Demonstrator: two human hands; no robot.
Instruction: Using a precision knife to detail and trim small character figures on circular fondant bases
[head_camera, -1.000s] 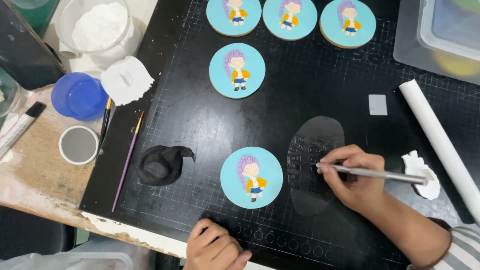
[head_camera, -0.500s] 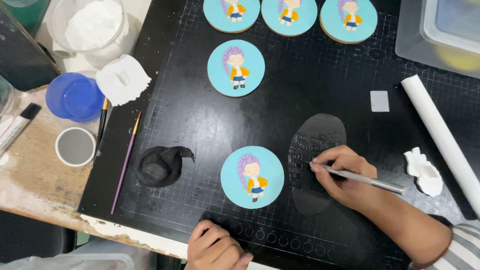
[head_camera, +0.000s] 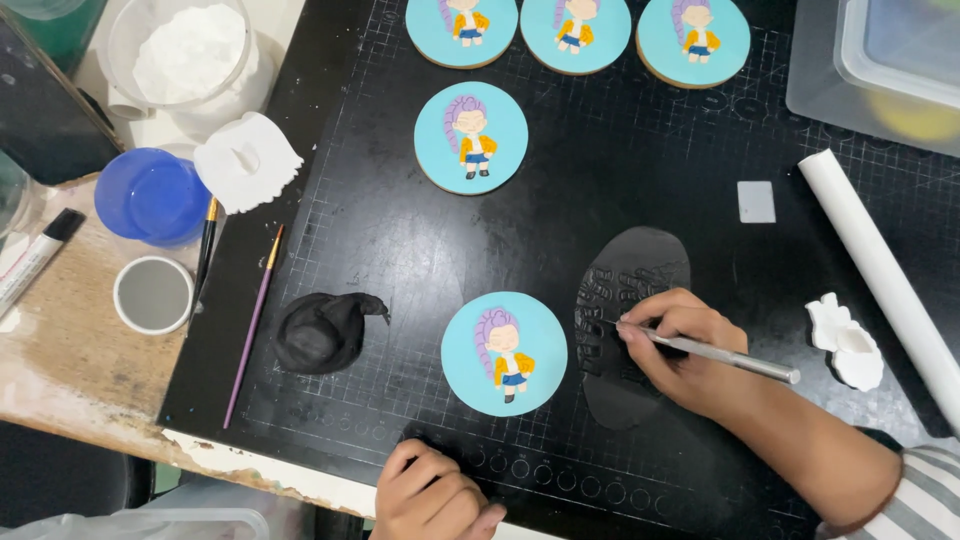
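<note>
A: Risk first? Thin metal tool (head_camera: 722, 354) pinched pen-fashion in the right hand (head_camera: 685, 350), tip down on the flat black rolled-out oval (head_camera: 628, 320), right among the embossed marks at its left half. Too much pressure there, probably a tear or a dragged edge. Heel of the same hand resting over the oval's lower right part, so likely a smear or a dent in the soft sheet.

B: And the other hand?

A: Left hand (head_camera: 432, 497) curled loosely at the near edge of the black cutting mat (head_camera: 640, 170), fingers folded in, pinching nothing visible. Well apart from the oval, so no steadying of the sheet; possible slide under the tool.

B: Anything close enough to get knocked?

A: Round blue decorated cookie (head_camera: 504, 353) just beside the oval, on its left, between the two hands. Slip of the tool tip leftward, maybe a scratch across the icing figure. Black lump (head_camera: 325, 332) further left, near a purple-handled brush (head_camera: 254, 325); white rolling pin (head_camera: 880, 270) and white scrap (head_camera: 846, 340) off to the right of the wrist, near enough for a sleeve to catch.

B: Bench edge?

A: Worn wooden bench (head_camera: 60, 370) at left, with a small white cup (head_camera: 153, 295) and a blue lid (head_camera: 150, 195), clear of both hands.
</note>
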